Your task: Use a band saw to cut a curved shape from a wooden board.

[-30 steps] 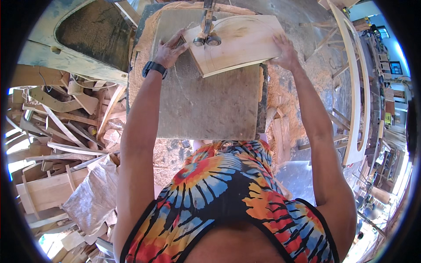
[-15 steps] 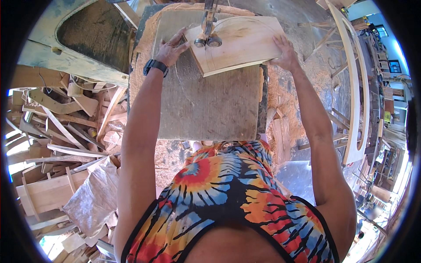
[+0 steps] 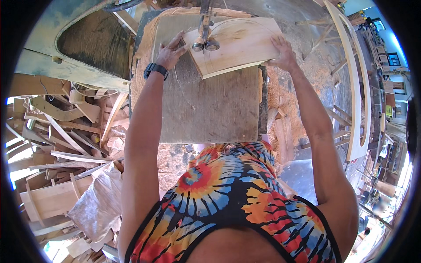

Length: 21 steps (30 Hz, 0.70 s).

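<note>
"Surface first?"
"One work table (image 3: 210, 105): flat, grey-brown, scuffed. Sawdust (image 3: 277, 90) along its left margin and over the floor to its right."

"Lying on it?"
"One pale board (image 3: 243, 46), set at a slant across the far part of the table, its right end reaching past the table's edge. Top face: a faint curved line, a brown stain."

"Above that?"
"One saw guide (image 3: 205, 30), dark metal, with two round rollers, over the board's left part. The blade itself I can't make out from here."

"Hands?"
"Two, bare. Left hand (image 3: 170, 55): fingers spread apart, the thumb against the board's left edge — touching, not gripping. Black watch (image 3: 155, 69) at the wrist. Right hand (image 3: 283, 55): clamped on the board's right end, fingers on top, thumb at the near edge."

"Room, left side?"
"One machine casing (image 3: 39, 57), pale grey-green, with a dark, rounded triangular opening. Nearer us, an offcut pile (image 3: 66, 131) — curved and straight pieces, tangled. One crumpled sheet (image 3: 98, 204), greyish, on top."

"Right side?"
"One long wooden frame (image 3: 351, 87), pale, with a rounded inner edge. Farther back, a small window (image 3: 392, 59) in a bluish wall; crowded shelves, too small to itemise."

"Worker's clothing?"
"One sleeveless garment (image 3: 219, 193), red, orange, blue and black, black-edged."
</note>
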### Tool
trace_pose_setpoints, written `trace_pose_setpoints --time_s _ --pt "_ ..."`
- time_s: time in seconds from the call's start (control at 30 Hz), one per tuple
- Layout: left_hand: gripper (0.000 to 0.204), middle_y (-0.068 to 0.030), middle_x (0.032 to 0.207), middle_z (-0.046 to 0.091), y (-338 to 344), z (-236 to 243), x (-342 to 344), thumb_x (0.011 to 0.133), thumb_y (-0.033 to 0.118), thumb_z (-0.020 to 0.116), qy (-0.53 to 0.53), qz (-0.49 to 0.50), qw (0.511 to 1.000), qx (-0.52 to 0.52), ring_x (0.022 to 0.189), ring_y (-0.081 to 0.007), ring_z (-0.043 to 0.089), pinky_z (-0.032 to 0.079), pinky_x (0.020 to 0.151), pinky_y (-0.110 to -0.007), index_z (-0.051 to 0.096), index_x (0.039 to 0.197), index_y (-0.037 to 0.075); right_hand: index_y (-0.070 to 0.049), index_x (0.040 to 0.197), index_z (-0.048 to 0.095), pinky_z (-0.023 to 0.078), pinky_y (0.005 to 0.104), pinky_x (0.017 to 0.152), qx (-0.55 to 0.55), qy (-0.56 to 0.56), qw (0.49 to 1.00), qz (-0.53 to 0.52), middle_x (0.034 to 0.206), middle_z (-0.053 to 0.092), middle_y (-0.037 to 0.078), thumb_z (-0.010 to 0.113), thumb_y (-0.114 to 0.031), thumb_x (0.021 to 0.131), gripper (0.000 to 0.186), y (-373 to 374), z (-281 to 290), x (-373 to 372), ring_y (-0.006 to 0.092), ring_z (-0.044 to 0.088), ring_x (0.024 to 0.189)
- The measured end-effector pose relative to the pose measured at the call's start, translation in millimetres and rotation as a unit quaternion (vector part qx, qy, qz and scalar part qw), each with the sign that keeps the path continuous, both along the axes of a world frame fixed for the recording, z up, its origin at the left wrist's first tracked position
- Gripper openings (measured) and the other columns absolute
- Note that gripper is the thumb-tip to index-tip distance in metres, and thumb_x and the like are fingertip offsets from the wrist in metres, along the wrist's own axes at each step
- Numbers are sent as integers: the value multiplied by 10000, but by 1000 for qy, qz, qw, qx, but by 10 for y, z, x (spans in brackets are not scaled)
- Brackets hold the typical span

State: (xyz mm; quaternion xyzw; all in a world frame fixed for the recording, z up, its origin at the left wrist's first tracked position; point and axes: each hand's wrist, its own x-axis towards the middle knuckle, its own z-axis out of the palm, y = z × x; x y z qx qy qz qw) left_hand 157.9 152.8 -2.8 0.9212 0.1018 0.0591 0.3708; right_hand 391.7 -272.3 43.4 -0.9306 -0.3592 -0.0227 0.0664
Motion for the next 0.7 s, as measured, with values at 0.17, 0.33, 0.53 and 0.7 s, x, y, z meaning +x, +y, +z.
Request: trace_pose_setpoints --time_s 0.17,0.33,0.53,0.7 --pt "762 -53 1566 479 11 13 13 979 639 483 3 1 1000 -16 1508 -250 343 20 1222 -600 254 1619 293 -248 1556 424 253 507 1241 -26 7 999 -19 1642 282 201 933 -579 494 1223 53 102 -90 449 238 1502" --pt "749 -77 1548 500 38 -49 38 977 605 513 -8 12 999 -33 1495 -256 369 -15 1225 -582 279 1612 283 -237 1556 423 243 527 1243 -28 26 999 -35 1646 276 194 931 -589 491 1231 88 162 -144 481 228 1497" --pt "752 -74 1546 503 36 -24 35 965 583 551 -8 9 998 -65 1482 -249 395 -24 1224 -573 311 1602 261 -250 1554 425 251 541 1237 -16 21 999 -26 1649 272 193 939 -546 505 1205 38 99 -126 508 235 1483" --pt "746 -60 1545 506 28 40 56 970 562 557 -9 -1 997 -72 1479 -231 400 -14 1221 -586 308 1603 256 -250 1553 428 282 542 1222 1 -6 1000 -8 1644 280 198 948 -519 498 1206 -28 -29 -49 495 260 1475"
